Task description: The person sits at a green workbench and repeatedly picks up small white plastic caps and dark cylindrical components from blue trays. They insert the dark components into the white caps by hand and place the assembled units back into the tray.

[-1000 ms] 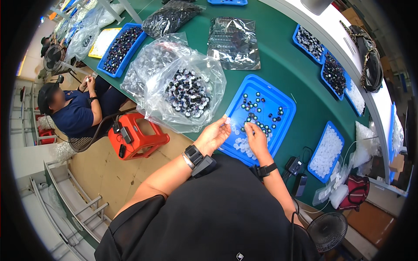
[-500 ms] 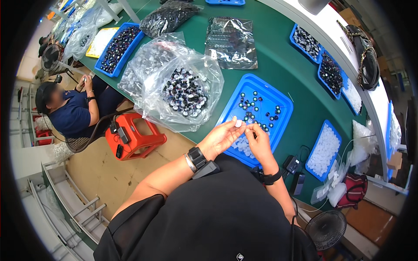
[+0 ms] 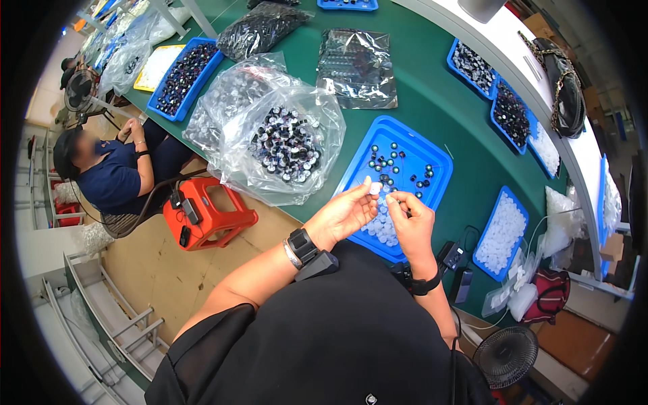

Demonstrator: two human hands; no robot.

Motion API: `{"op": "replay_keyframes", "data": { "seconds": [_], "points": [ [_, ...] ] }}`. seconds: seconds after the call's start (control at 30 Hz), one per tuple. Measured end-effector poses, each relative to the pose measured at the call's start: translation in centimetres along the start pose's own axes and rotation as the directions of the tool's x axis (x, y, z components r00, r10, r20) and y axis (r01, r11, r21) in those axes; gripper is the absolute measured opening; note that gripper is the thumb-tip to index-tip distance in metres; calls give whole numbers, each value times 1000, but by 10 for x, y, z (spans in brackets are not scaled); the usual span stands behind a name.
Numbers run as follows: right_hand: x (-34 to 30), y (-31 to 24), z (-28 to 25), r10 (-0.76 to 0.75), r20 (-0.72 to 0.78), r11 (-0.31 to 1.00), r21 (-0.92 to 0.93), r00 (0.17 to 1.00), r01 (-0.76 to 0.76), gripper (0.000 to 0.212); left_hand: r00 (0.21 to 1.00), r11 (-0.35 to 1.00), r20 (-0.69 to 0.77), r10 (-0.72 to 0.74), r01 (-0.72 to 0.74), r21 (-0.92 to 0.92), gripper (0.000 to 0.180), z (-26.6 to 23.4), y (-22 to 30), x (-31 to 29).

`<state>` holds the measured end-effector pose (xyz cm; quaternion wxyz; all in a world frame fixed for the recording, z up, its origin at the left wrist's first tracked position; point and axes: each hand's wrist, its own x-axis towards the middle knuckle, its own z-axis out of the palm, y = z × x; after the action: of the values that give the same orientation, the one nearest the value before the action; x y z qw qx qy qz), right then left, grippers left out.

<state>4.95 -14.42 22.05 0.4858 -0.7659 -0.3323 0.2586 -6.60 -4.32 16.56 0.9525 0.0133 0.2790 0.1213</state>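
Note:
Over the near half of a blue tray (image 3: 442,160), my left hand (image 3: 343,217) pinches a small white round piece (image 3: 375,188) between thumb and fingertips. Close by on its right, my right hand (image 3: 414,228) has its thumb and forefinger pressed together; whatever is between them is too small to make out. In the tray's far half lie several dark shiny round pieces (image 3: 383,163). White translucent round pieces (image 3: 380,227) are heaped in its near half, partly hidden by my hands.
Left of the tray sits an open clear bag (image 3: 286,143) of black-and-white pieces. A flat dark plastic pack (image 3: 358,67) lies beyond. Another blue tray (image 3: 502,233) of white pieces stands at right. A co-worker (image 3: 111,165) sits at left near a red stool (image 3: 209,212).
My right hand has drawn slightly right, widening the gap between my fingertips. My left hand still holds the white piece, now shifted slightly right.

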Motion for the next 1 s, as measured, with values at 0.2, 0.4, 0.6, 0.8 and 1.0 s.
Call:
{"op": "replay_keyframes", "data": {
  "seconds": [0.2, 0.4, 0.6, 0.8, 1.0],
  "points": [
    [1, 8, 4, -219, -57, 952, -231, 974, 200, 6, 999, 1000, 41, -24, 25, -14, 25, -3, -7, 4],
    [1, 5, 5, -357, -54, 873, -375, 932, 313, 3, 998, 999, 49, -31, 32, -25, 23, -7, -9, 5],
    [1, 7, 6, -433, -14, 820, -422, 901, 387, 5, 998, 1000, 63, 4, -5, 2, 21, -8, -9, 6],
    [1, 7, 6, -427, 1, 805, -456, 904, 380, 5, 999, 1000, 43, 12, -13, 12, 19, -7, -9, 5],
    [-1, 6, 5, -399, -11, 812, -469, 917, 348, 5, 999, 1000, 41, 17, -18, 25, 17, -7, -9, 3]
  ]
}}
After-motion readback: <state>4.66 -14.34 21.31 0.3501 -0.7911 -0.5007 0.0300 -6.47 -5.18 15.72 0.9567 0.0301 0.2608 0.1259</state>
